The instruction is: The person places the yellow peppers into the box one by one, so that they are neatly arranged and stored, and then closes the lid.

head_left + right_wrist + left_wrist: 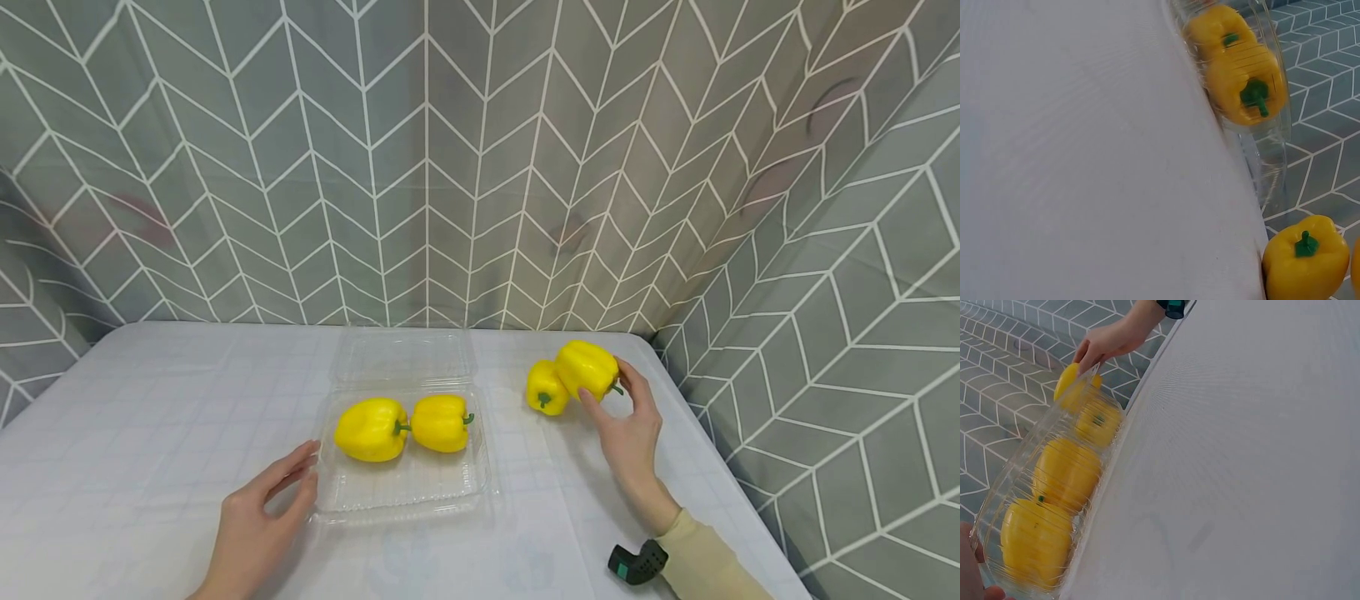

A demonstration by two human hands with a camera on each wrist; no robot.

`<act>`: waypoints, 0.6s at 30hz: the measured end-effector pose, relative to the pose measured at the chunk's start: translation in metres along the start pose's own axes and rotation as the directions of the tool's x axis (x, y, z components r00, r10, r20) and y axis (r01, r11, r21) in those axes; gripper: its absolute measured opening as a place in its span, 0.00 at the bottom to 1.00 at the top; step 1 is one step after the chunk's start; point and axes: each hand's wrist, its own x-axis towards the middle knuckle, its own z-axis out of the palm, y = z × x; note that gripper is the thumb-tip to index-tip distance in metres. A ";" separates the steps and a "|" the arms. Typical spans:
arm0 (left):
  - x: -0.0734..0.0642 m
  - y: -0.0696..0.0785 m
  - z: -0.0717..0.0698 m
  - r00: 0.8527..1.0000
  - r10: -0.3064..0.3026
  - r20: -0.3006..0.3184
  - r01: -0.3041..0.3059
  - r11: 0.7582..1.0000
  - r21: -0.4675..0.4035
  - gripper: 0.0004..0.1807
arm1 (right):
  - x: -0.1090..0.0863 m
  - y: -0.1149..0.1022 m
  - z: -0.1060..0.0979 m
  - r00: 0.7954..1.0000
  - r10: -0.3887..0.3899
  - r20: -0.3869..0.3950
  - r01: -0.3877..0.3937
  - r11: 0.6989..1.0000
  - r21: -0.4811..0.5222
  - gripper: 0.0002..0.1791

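Note:
My right hand grips a large yellow bell pepper between thumb and fingers, its green stem pointing right. Against its left side, in the head view, is a smaller yellow bell pepper with its stem toward me. At centre, a clear plastic clamshell container lies with its lid folded back. Inside it, a bigger yellow pepper lies left of a smaller one, stems to the right. My left hand touches the container's left edge, thumb and fingers apart.
A white cloth covers the table. Behind it and along the right side hangs a grey curtain with white chevron lines. A black device with a green patch sits at my right wrist by the beige sleeve.

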 end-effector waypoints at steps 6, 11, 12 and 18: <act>0.000 0.001 0.000 1.000 -0.004 -0.002 0.004 1.000 0.006 0.21 | -0.002 -0.005 0.001 1.000 -0.004 0.015 0.004 1.000 0.007 0.36; 0.000 0.002 -0.001 1.000 -0.008 0.001 0.008 1.000 0.008 0.21 | -0.004 -0.011 0.002 0.999 0.000 0.043 -0.001 1.000 0.007 0.36; 0.000 0.002 -0.001 1.000 -0.007 0.001 0.007 1.000 0.008 0.21 | -0.005 -0.011 0.003 0.999 0.003 0.049 -0.004 1.000 0.009 0.36; 0.000 0.002 -0.001 1.000 -0.005 0.002 0.005 1.000 0.008 0.21 | -0.010 -0.018 0.005 0.996 0.018 0.084 -0.021 0.999 0.033 0.36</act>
